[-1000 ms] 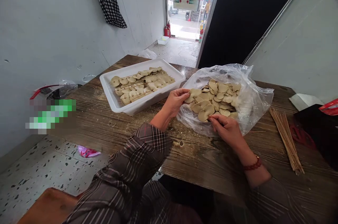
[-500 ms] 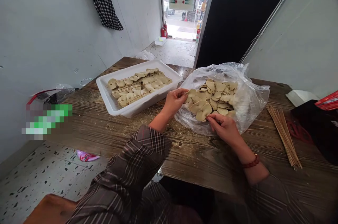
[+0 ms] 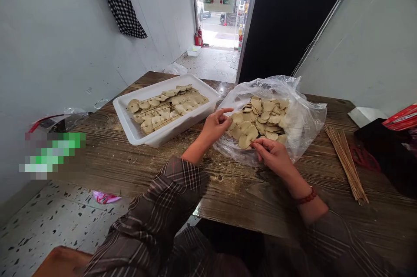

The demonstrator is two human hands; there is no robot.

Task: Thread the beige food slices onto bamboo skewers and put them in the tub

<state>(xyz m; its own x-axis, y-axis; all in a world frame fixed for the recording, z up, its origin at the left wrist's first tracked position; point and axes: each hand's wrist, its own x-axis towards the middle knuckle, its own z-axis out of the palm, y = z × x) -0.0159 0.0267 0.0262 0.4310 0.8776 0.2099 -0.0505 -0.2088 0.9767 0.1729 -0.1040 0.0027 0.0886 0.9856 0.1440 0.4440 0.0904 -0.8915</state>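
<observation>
Thin round beige slices [image 3: 269, 107] lie piled in a clear plastic bag [image 3: 302, 116] spread on the table. With thumb and fingers pinched together, my right hand [image 3: 273, 153] grips the end of a skewer at the pile's near edge. Overlapping slices [image 3: 243, 135] run from that grip toward my left hand, covering most of the stick. My left hand [image 3: 215, 127] is at the pile's left edge, its index finger stretched out and apart from the thumb, with nothing visible between them. A white tray [image 3: 130, 131] on the left holds several skewers threaded with slices [image 3: 172, 107].
Loose bamboo skewers [image 3: 347, 164] lie in a bundle on the right, beside red-handled scissors [image 3: 365, 158] and a black box [image 3: 387, 151]. The wooden table [image 3: 182, 177] spans the view. Beyond it is a glass door [image 3: 218, 20].
My left index finger has lifted away from the thumb, leaving the slice it was pinching. My right hand keeps its pinch. The whole view has shifted slightly.
</observation>
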